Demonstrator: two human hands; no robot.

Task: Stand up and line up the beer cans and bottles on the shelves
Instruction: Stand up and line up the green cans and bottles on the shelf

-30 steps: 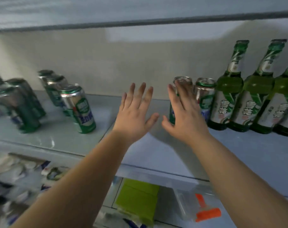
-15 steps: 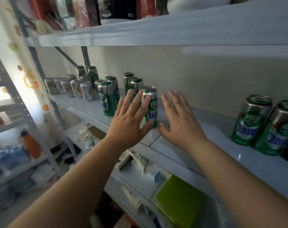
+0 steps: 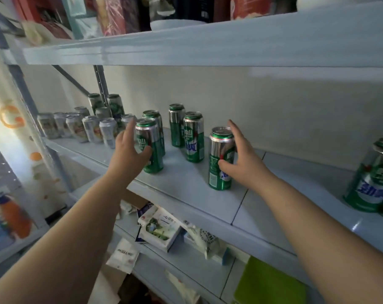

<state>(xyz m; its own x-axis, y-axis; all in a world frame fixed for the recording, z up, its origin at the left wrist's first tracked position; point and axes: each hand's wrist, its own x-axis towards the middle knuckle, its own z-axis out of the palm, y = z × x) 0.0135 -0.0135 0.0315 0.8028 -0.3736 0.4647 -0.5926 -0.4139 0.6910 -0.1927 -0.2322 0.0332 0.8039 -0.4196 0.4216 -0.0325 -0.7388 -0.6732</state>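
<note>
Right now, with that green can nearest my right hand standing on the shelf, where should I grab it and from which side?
Take the green can around the middle of its body, coming from its right side, where the right hand already curls. It stands upright and apart from the other cans, so a sideways wrap looks clear and probably safer than pinching the rim.

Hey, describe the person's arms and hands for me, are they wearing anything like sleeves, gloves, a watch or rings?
Both forearms are bare as far as the head view shows: no sleeves reach into the picture. The left hand and the right hand wear no gloves. No watch, bracelet or band shows at either wrist, and no ring shows on the fingers that can be seen. Fingernails look short and unpainted.
</note>
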